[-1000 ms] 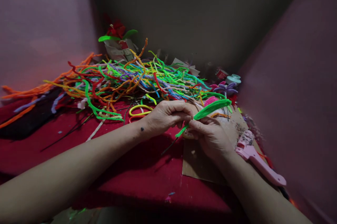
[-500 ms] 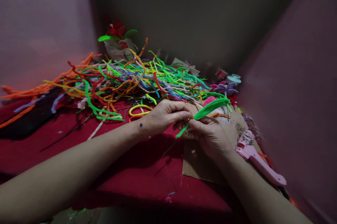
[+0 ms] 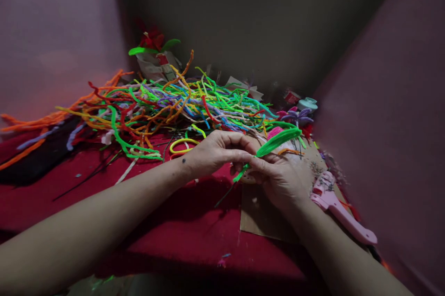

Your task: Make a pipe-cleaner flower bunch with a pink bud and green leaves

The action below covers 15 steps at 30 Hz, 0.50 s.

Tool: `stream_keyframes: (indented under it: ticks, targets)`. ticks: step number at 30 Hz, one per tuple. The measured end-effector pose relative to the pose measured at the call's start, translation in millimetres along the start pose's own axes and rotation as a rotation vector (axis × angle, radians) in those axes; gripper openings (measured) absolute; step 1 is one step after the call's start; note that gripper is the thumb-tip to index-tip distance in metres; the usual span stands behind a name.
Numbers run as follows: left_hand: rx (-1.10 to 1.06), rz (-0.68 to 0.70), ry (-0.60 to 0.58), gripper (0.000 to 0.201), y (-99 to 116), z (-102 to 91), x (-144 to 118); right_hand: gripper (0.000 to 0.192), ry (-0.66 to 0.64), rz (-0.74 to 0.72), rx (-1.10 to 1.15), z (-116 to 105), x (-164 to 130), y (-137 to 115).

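You are working at the join between a green leaf (image 3: 278, 143) and its thin stem (image 3: 239, 176), probably at the step of fixing the one to the other by twisting or wrapping, though your fingers are covering the exact spot. The leaf is sitting just right of where your hands are meeting, its tip pointing far and right; the stem is slanting out near and left, showing green close to your fingers and dark at its end over the red cloth (image 3: 167, 245). Your right hand (image 3: 281, 177) is pinching the stem just below the leaf, thumb on top, with little gap showing. Your left hand (image 3: 222, 150) is bringing thumb and forefinger together at the same place, but the tips are disappearing behind the right thumb, so you are leaving no way to tell whether they are gripping anything. The next move seems to be calling for a steady right pinch while the left fingers are drawing the green snug around the stem. The card (image 3: 260, 215) is lying below your right hand, and the glue gun (image 3: 342, 215) is resting farther right.
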<state>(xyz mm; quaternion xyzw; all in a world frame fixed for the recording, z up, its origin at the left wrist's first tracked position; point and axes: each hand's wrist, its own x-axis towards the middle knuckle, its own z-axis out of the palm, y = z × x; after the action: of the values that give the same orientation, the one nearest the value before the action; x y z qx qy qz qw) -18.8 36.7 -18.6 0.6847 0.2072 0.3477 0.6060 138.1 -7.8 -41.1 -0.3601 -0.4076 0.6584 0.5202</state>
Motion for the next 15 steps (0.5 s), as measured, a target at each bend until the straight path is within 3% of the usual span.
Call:
stream_keyframes:
  ticks: [15]
  targets:
    - [0.069, 0.015, 0.051, 0.012, -2.0, 8.4, -2.9, 0.013, 0.064, 0.006, 0.010, 0.1, -0.1, 1.0]
